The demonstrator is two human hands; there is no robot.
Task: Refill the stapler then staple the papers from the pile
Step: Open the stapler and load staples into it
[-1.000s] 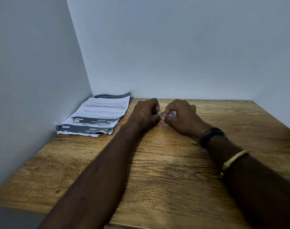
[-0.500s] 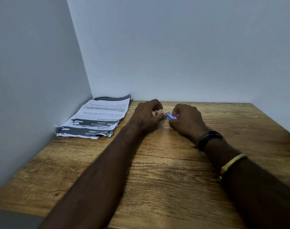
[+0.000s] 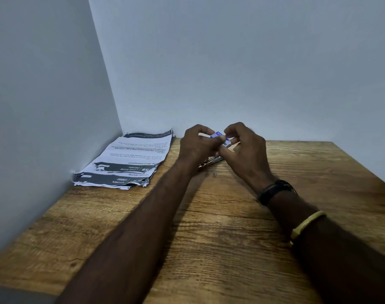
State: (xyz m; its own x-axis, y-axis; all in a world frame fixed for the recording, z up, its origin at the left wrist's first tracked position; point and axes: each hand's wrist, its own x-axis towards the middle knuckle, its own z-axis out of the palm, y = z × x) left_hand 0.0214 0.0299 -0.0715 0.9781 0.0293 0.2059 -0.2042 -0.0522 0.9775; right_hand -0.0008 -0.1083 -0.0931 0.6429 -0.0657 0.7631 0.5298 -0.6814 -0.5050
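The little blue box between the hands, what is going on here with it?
A person pinches the small blue box between the left hand and the right hand, raised above the wooden table. It is probably a staple box; the print is too small to read. A metal object, perhaps the stapler, lies beneath the hands. The pile of papers sits untouched in the left corner.

A small blue box (staples, perhaps) pinched between left hand and right hand.
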